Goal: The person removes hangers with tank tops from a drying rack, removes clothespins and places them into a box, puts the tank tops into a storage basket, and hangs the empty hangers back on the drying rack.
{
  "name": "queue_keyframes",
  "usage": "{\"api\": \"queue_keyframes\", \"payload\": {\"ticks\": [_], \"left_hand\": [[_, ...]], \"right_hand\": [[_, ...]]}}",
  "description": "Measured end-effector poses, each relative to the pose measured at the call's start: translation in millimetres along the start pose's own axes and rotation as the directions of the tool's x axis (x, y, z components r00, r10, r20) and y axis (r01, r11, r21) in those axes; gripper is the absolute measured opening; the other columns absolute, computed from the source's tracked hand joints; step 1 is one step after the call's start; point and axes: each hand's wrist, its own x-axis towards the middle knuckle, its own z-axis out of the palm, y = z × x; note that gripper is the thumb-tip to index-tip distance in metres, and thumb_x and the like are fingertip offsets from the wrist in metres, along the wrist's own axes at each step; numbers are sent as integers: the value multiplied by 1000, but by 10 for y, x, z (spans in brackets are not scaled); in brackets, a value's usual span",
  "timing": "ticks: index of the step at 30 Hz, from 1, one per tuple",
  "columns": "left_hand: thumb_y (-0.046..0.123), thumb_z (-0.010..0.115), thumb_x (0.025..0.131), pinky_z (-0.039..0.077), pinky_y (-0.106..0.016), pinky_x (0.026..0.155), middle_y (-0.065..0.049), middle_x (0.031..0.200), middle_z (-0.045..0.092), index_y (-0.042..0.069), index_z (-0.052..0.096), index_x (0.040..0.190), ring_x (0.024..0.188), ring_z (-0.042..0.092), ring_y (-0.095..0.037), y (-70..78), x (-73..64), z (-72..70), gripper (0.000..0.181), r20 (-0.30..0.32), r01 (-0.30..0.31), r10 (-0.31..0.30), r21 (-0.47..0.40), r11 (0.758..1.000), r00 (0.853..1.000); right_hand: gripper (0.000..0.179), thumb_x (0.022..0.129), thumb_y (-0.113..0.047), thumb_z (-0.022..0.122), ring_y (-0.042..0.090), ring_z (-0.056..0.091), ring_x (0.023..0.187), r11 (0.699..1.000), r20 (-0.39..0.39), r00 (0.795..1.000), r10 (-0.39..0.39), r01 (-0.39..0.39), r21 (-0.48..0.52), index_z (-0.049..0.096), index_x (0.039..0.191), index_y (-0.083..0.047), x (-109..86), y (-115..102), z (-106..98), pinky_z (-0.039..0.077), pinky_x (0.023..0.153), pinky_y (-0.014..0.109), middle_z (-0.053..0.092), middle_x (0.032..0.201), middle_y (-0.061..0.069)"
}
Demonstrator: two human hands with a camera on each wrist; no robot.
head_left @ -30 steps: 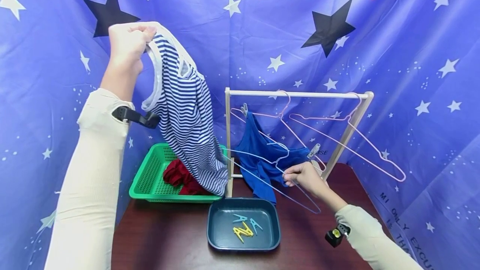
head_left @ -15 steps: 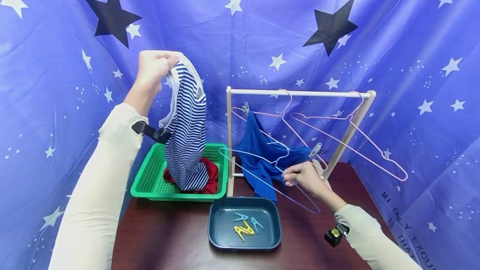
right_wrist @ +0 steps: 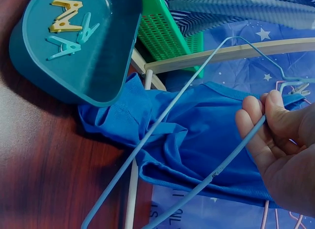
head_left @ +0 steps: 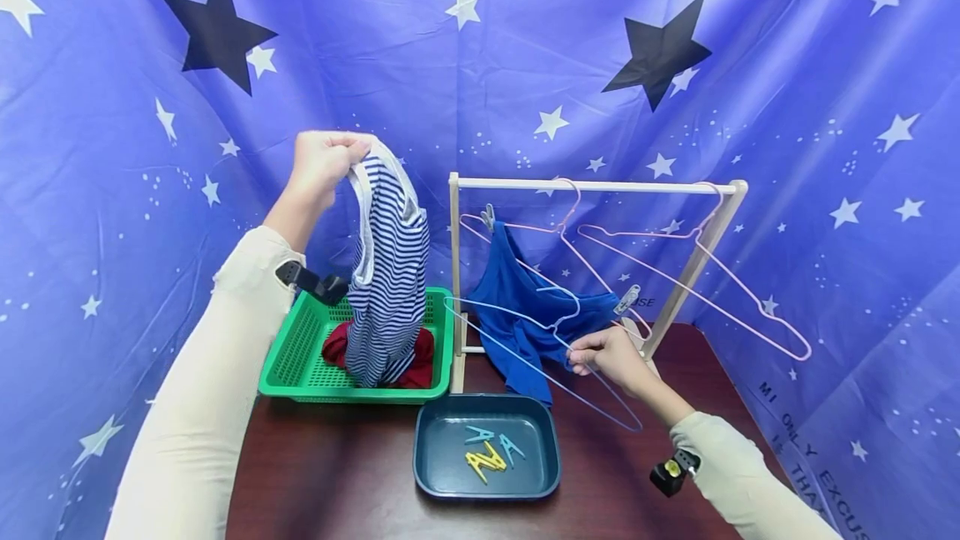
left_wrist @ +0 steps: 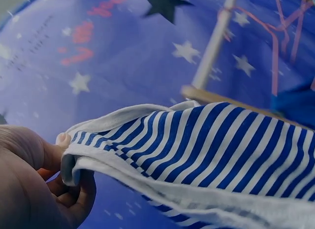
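Observation:
My left hand (head_left: 322, 163) pinches a striped navy-and-white tank top (head_left: 390, 265) by its white-trimmed strap. The top hangs down, its lower end over the green basket (head_left: 288, 369) and against a dark red cloth (head_left: 423, 361) in it. In the left wrist view the thumb and fingers grip the white binding (left_wrist: 103, 155). My right hand (head_left: 611, 357) holds a light blue wire hanger (head_left: 517, 348) by one sloping arm, tilted in front of a blue garment (head_left: 517, 307). That garment is clipped to a pink hanger (head_left: 525, 229) with grey clothespins (head_left: 628, 300).
A wooden rack (head_left: 600, 187) stands on the dark red-brown table (head_left: 337, 473), with a second pink hanger (head_left: 750, 307) at its right. In front sits a dark teal tray (head_left: 487, 492) holding yellow clothespins (head_left: 486, 462) and light blue clothespins (head_left: 510, 448). Starry curtains surround the table.
My left hand has come down and to the right with the striped tank top, which now hangs over the basket. My right hand and the blue hanger have barely moved.

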Motion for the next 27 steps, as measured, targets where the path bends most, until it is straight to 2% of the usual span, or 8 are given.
{"api": "queue_keyframes", "payload": {"ticks": [2, 5, 9, 11, 15, 18, 23, 27], "left_hand": [[9, 68, 96, 49, -12, 64, 20, 64, 61, 6, 80, 105, 73, 56, 0, -142, 15, -2, 15, 4, 35, -36, 49, 998, 999], [11, 68, 96, 48, -12, 67, 17, 69, 60, -2, 74, 117, 80, 54, -2, -343, 27, -5, 26, 13, 83, -86, 126, 989, 996], [13, 67, 97, 48, -13, 69, 9, 79, 63, -5, 69, 123, 85, 54, -5, -573, 20, -12, 32, 25, 127, -135, 197, 972, 991], [13, 66, 98, 48, -13, 70, 0, 89, 68, -5, 69, 124, 86, 56, -8, -674, 14, -16, 32, 29, 143, -153, 223, 964, 988], [14, 66, 98, 46, -12, 68, -20, 118, 70, -6, 69, 124, 96, 59, -15, -855, 4, -41, 33, 28, 144, -158, 289, 947, 987], [15, 66, 97, 47, -13, 69, -26, 128, 67, -7, 69, 122, 105, 61, -23, -977, 0, -81, 33, 25, 128, -145, 337, 933, 989], [18, 67, 96, 53, -31, 91, -25, 125, 69, -5, 73, 117, 119, 62, -33, -1147, -19, -136, 31, 18, 91, -111, 452, 887, 994], [19, 68, 95, 51, -44, 104, -22, 127, 69, -2, 75, 115, 124, 62, -37, -1274, -48, -115, 30, 34, 101, -139, 524, 846, 990]], "right_hand": [[18, 90, 13, 66, 5, 69, 63, 1000, 1, 1000, 2, -2, -2, 65, 100, 28, 1, -2, 0, 62, 65, 27, 72, 83, 32], [18, 90, 13, 66, 5, 69, 63, 1000, -6, 1000, 10, -10, 0, 65, 100, 27, 12, -10, 2, 63, 65, 28, 73, 82, 29], [17, 90, 11, 67, 6, 70, 63, 1000, -10, 1000, 11, -11, -10, 67, 100, 25, 24, -29, -3, 62, 65, 28, 73, 82, 28], [17, 90, 11, 68, 6, 71, 63, 1000, -9, 1000, 6, -7, -15, 68, 99, 24, 26, -40, 1, 62, 65, 27, 73, 82, 29], [16, 89, 11, 68, 6, 70, 62, 1000, -4, 1000, 9, -9, -9, 68, 99, 24, 31, -42, 20, 62, 64, 26, 73, 81, 28], [17, 90, 11, 67, 5, 70, 62, 1000, 3, 1000, 12, -12, 4, 67, 100, 25, 34, -36, 26, 62, 65, 26, 73, 82, 28], [17, 89, 12, 67, 6, 70, 63, 1000, -5, 1000, 8, -8, 2, 67, 100, 25, 30, -39, 12, 62, 65, 28, 73, 83, 30], [17, 90, 11, 67, 8, 72, 63, 1000, -10, 1000, 10, -10, -11, 67, 100, 25, 30, -37, 7, 62, 65, 28, 74, 82, 28]]}}
